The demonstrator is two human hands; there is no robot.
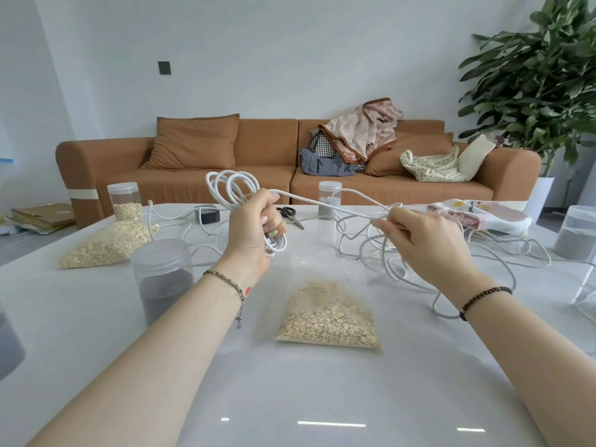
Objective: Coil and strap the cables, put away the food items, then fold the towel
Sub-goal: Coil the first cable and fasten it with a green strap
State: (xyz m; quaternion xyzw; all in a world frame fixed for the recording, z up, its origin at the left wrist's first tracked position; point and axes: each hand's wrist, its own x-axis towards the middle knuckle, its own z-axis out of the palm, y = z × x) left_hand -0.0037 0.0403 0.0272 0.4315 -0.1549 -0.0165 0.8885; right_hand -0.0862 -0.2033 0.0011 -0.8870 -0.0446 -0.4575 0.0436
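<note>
Left hand [258,227] grips coiled loops of white cable [230,188], fingers curled tight, above the bag of oats [329,314]. Right hand [422,240] pinches the free strand, right of the bag; remaining cable lies tangled behind.

One wide-angle view, worn on the person's head, faces forward and slightly down across the white table [322,398]; the left hand [254,227] and right hand [425,240] sit close, mid-frame; the brown sofa [264,137] and potted plant [541,75] stand far off along the upper half.
</note>
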